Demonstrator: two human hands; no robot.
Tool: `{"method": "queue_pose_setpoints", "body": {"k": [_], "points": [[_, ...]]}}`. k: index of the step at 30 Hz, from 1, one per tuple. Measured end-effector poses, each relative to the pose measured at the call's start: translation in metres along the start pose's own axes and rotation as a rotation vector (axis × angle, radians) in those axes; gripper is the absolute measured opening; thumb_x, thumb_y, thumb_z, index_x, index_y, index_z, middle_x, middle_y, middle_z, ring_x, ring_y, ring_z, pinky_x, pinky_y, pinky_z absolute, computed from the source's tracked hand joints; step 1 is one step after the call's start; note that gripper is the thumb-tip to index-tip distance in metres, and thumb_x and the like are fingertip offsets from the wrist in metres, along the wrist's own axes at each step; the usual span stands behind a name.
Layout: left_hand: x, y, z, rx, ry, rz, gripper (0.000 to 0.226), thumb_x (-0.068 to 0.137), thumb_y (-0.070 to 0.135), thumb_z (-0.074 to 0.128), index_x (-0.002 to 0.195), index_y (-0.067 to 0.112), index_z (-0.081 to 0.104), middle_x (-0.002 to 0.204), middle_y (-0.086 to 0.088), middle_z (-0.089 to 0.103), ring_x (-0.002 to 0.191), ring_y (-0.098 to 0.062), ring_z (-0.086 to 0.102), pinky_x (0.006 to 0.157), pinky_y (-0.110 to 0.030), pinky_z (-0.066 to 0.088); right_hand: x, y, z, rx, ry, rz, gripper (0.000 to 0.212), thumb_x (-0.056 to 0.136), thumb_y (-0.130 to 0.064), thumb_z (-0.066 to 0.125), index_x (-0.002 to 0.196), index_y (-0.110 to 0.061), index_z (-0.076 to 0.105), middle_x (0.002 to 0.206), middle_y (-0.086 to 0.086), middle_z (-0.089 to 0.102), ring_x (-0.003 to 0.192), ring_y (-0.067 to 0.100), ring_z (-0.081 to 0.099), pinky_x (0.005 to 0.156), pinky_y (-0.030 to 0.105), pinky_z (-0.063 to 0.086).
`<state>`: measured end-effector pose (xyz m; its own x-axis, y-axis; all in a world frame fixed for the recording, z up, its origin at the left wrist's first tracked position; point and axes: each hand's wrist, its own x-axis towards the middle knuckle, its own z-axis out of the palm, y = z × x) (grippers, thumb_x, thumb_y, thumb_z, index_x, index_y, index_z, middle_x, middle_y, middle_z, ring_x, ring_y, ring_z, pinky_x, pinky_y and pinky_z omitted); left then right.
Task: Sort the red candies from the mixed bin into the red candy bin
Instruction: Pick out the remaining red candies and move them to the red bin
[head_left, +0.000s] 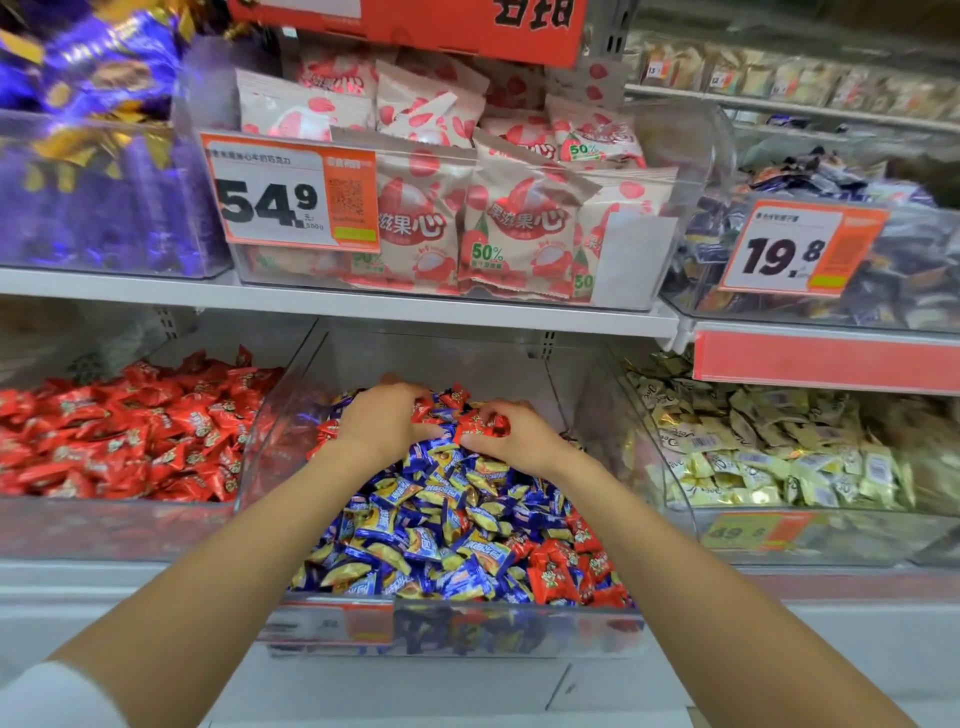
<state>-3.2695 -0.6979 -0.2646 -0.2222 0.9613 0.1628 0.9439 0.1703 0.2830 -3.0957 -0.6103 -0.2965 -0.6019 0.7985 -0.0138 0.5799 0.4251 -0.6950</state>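
Observation:
The mixed bin (457, 631), a clear plastic tub on the lower shelf, holds mostly blue-and-yellow candies (431, 525) with red candies at the back and at the front right (566, 566). Both my hands reach into its far end. My left hand (382, 421) lies curled over red candies at the back left. My right hand (511, 434) pinches a red candy (480, 422) between thumb and fingers. The red candy bin (104, 525) stands directly to the left, filled with red wrapped candies (130, 431).
A bin of pale gold candies (769, 452) stands to the right. The shelf above carries purple-wrapped sweets (88, 104), pink lychee packets (467, 208) behind a 54.9 price tag (291, 195), and dark wrapped sweets behind a 19.8 tag (797, 249). The upper shelf edge (363, 306) overhangs the bins.

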Motion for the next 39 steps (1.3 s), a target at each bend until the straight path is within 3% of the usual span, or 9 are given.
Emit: {"method": "queue_pose_setpoints", "body": {"k": [6, 11, 15, 18, 23, 26, 28, 34, 39], "points": [[-0.005, 0.002, 0.0, -0.04, 0.078, 0.032, 0.037, 0.087, 0.036, 0.065, 0.121, 0.026, 0.056, 0.118, -0.003, 0.065, 0.104, -0.025, 0.061, 0.078, -0.034, 0.048, -0.018, -0.01, -0.017, 0.12, 0.006, -0.017, 0.031, 0.081, -0.028, 0.075, 0.079, -0.017, 0.046, 0.066, -0.008, 0.042, 0.058, 0.007, 0.036, 0.052, 0.019, 0.029], [-0.01, 0.008, -0.015, -0.265, 0.088, 0.057, 0.043, 0.092, 0.036, 0.059, 0.133, 0.027, 0.051, 0.133, 0.003, 0.057, 0.121, -0.022, 0.053, 0.096, -0.037, 0.043, -0.04, -0.021, -0.041, 0.259, -0.042, -0.031, 0.02, 0.085, -0.015, 0.071, 0.09, -0.014, 0.052, 0.079, 0.006, 0.056, 0.065, 0.014, 0.051, 0.055, 0.019, 0.039], [-0.019, 0.014, -0.022, -0.361, 0.033, 0.057, 0.031, 0.093, 0.037, 0.056, 0.121, 0.022, 0.057, 0.119, 0.001, 0.06, 0.1, -0.022, 0.058, 0.083, -0.033, 0.043, -0.065, -0.022, -0.062, 0.229, -0.006, 0.018, 0.025, 0.091, -0.018, 0.064, 0.116, -0.016, 0.059, 0.088, -0.001, 0.06, 0.061, 0.015, 0.047, 0.055, 0.026, 0.039], [-0.022, 0.022, -0.019, -0.426, 0.016, 0.093, 0.022, 0.093, 0.031, 0.058, 0.112, 0.02, 0.057, 0.107, 0.003, 0.057, 0.088, -0.02, 0.054, 0.076, -0.03, 0.039, -0.08, -0.019, -0.068, 0.241, -0.003, 0.049, 0.02, 0.093, -0.018, 0.06, 0.112, -0.011, 0.063, 0.076, 0.001, 0.059, 0.053, 0.006, 0.05, 0.049, 0.02, 0.038], [-0.016, 0.043, -0.004, -0.48, -0.108, 0.196, 0.011, 0.091, 0.01, 0.06, 0.097, 0.02, 0.06, 0.118, -0.001, 0.057, 0.089, -0.014, 0.056, 0.073, -0.025, 0.042, -0.091, -0.028, -0.067, 0.262, 0.06, 0.035, 0.015, 0.093, -0.013, 0.06, 0.107, -0.008, 0.061, 0.07, 0.001, 0.059, 0.055, 0.007, 0.055, 0.046, 0.015, 0.04], [-0.01, 0.047, 0.008, -0.324, -0.267, 0.196, 0.033, 0.087, 0.026, 0.067, 0.119, 0.02, 0.062, 0.137, -0.001, 0.051, 0.122, -0.02, 0.05, 0.097, -0.03, 0.039, -0.093, -0.023, -0.069, 0.22, 0.127, 0.043, 0.014, 0.092, -0.015, 0.062, 0.106, -0.012, 0.062, 0.071, 0.002, 0.059, 0.059, 0.01, 0.055, 0.051, 0.022, 0.041], [-0.005, 0.044, 0.013, -0.19, -0.326, 0.173, 0.039, 0.082, 0.041, 0.07, 0.117, 0.025, 0.064, 0.142, 0.002, 0.047, 0.13, -0.023, 0.043, 0.105, -0.037, 0.037, -0.094, -0.021, -0.07, 0.244, 0.122, 0.068, 0.016, 0.092, -0.015, 0.062, 0.107, -0.013, 0.062, 0.072, 0.001, 0.059, 0.061, 0.01, 0.056, 0.05, 0.022, 0.04], [-0.013, 0.038, 0.011, -0.349, -0.193, 0.187, 0.017, 0.08, 0.044, 0.07, 0.09, 0.032, 0.063, 0.126, 0.002, 0.059, 0.116, -0.02, 0.053, 0.096, -0.041, 0.044, -0.097, -0.023, -0.066, 0.233, 0.123, 0.067, 0.016, 0.091, -0.017, 0.063, 0.107, -0.014, 0.063, 0.071, 0.001, 0.061, 0.064, 0.011, 0.057, 0.051, 0.021, 0.04], [-0.039, 0.03, -0.026, -0.459, -0.008, 0.216, 0.021, 0.084, 0.039, 0.067, 0.098, 0.025, 0.061, 0.098, 0.006, 0.065, 0.077, -0.005, 0.059, 0.072, -0.03, 0.046, -0.103, -0.035, -0.059, 0.22, 0.169, 0.008, 0.017, 0.089, -0.015, 0.065, 0.106, -0.017, 0.063, 0.082, -0.007, 0.062, 0.067, 0.002, 0.058, 0.058, 0.013, 0.042]]}}
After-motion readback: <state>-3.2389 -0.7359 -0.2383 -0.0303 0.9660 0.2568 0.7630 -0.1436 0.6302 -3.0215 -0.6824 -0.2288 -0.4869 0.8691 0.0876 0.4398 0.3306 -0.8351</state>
